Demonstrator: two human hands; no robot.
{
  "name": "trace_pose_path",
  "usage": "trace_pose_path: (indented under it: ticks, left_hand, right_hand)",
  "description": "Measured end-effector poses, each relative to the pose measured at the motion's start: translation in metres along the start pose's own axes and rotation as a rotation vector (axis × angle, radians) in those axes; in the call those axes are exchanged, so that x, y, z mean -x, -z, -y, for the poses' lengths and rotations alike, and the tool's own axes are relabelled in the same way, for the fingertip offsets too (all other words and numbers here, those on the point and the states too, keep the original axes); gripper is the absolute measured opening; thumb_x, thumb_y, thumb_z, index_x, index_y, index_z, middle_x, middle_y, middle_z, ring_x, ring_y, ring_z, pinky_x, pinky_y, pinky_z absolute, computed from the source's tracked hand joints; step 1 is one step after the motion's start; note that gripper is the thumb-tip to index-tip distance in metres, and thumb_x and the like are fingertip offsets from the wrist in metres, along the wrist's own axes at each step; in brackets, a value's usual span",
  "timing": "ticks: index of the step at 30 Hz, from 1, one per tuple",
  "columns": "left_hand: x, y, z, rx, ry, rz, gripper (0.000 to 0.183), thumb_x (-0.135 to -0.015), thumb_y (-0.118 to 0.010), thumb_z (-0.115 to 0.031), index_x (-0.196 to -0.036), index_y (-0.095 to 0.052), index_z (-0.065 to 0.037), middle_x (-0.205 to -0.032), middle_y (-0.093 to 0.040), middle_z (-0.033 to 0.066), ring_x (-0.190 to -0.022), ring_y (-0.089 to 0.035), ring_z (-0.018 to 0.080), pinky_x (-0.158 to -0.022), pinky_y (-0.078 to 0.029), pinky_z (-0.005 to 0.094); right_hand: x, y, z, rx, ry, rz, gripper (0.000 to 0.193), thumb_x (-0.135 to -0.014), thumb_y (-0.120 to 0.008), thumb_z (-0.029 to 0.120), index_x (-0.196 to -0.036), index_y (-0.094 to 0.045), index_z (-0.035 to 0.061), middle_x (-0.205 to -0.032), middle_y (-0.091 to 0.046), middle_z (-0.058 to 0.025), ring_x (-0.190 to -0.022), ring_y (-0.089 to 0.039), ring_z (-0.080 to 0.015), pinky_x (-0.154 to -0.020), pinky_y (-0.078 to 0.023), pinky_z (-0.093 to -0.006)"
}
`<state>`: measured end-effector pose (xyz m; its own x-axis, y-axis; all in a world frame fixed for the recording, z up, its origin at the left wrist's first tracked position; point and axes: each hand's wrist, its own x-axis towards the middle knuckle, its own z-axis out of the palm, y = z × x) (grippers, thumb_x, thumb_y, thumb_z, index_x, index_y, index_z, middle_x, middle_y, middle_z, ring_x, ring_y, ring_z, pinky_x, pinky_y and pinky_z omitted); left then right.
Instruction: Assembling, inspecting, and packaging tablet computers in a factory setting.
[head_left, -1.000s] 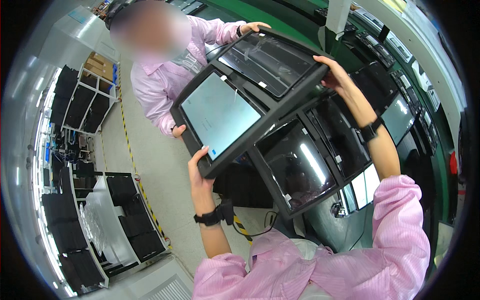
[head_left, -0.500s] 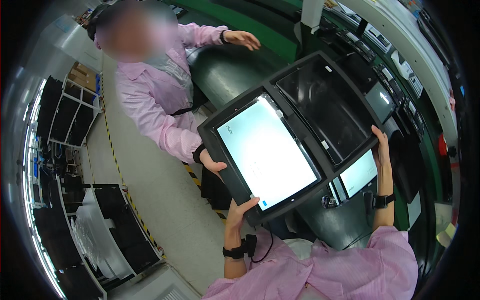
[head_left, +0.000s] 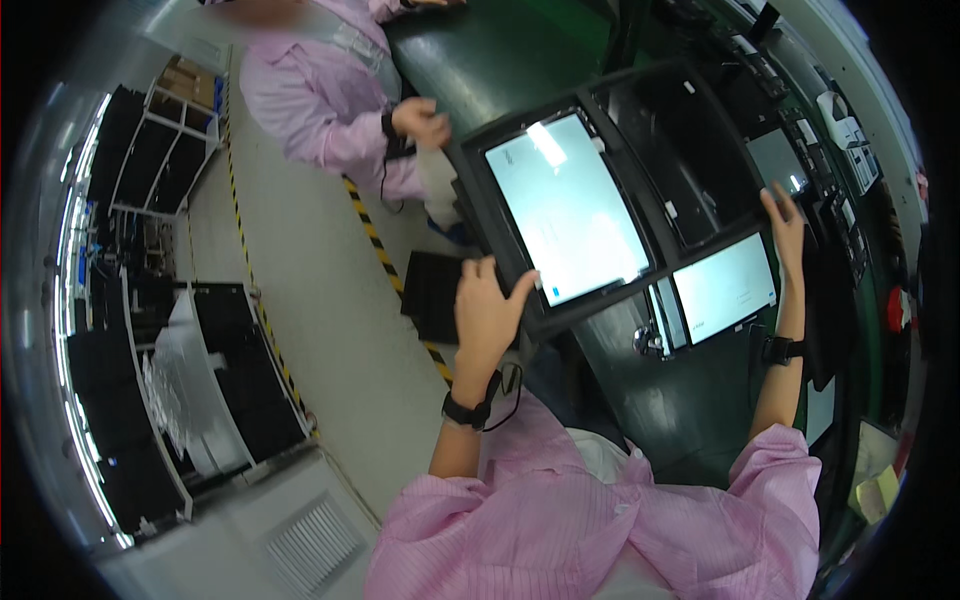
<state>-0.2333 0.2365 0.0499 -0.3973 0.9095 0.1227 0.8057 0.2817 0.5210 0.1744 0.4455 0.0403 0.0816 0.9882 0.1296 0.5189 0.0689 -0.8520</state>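
- The black tray (head_left: 595,303) sits at a slant over the green bench (head_left: 650,420), ahead of the person; whether it rests fully on the surface, I cannot tell.
- Its left compartment holds a lit tablet (head_left: 570,210), with a bright reflection near the top edge; its right compartment holds a dark tablet (head_left: 685,160).
- The hands are well apart, one at either side of the tray.
- The left hand (head_left: 492,308) is spread, its thumb at the tray's near left corner, beside the lit tablet.
- The right hand (head_left: 787,228) is by the tray's right edge, fingers extended and loose; whether they touch it, I cannot tell.
- A second lit tablet (head_left: 725,288) is just beyond the tray's near edge, next to a shiny metal part (head_left: 650,343).
- Black wristbands (head_left: 782,349) circle both wrists.
- Past the tray's far left corner, a co-worker's hand (head_left: 422,122) is slightly blurred and apart from it.
- Yellow-and-black tape (head_left: 373,235) marks the floor.
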Motion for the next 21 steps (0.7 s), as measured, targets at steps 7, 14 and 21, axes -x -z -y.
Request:
trace_pose_path:
  ticks: [7, 14, 21]
  left_hand:
    - [0.099, 0.036, 0.085, 0.377, 0.514, -0.028, 0.034, -0.084, -0.06, -0.029, -0.101, -0.059, 0.001, -0.089, -0.06, 0.0144, -0.079, -0.06, 0.0249, -0.069, -0.047, 0.0332]
    - [0.189, -0.018, 0.267, 0.574, 0.921, 0.245, 0.037, -0.083, -0.058, -0.032, -0.097, -0.062, 0.001, -0.082, -0.065, 0.0116, -0.073, -0.061, 0.0193, -0.068, -0.046, 0.03]
    - [0.234, -0.195, 0.42, 0.787, 1.151, 0.337, 0.038, -0.08, -0.06, -0.038, -0.092, -0.063, -0.002, -0.08, -0.064, 0.008, -0.071, -0.059, 0.0176, -0.063, -0.045, 0.0295]
  right_hand:
    - [0.126, -0.056, 0.087, -0.152, 0.366, -0.154, 0.019, -0.089, -0.05, 0.007, -0.104, -0.06, 0.001, -0.106, -0.061, -0.0122, -0.1, -0.056, -0.0185, -0.089, -0.04, -0.0286]
    - [0.32, -0.162, 0.118, -0.126, 0.04, 0.725, 0.007, -0.079, -0.061, 0.006, -0.082, -0.063, 0.0001, -0.08, -0.064, -0.0095, -0.075, -0.06, -0.0202, -0.069, -0.045, -0.0293]
    - [0.367, -0.256, 0.087, 0.071, -0.078, 1.009, 0.015, -0.076, -0.065, 0.01, -0.089, -0.063, 0.0017, -0.08, -0.064, -0.0102, -0.078, -0.059, -0.0266, -0.071, -0.045, -0.0318]
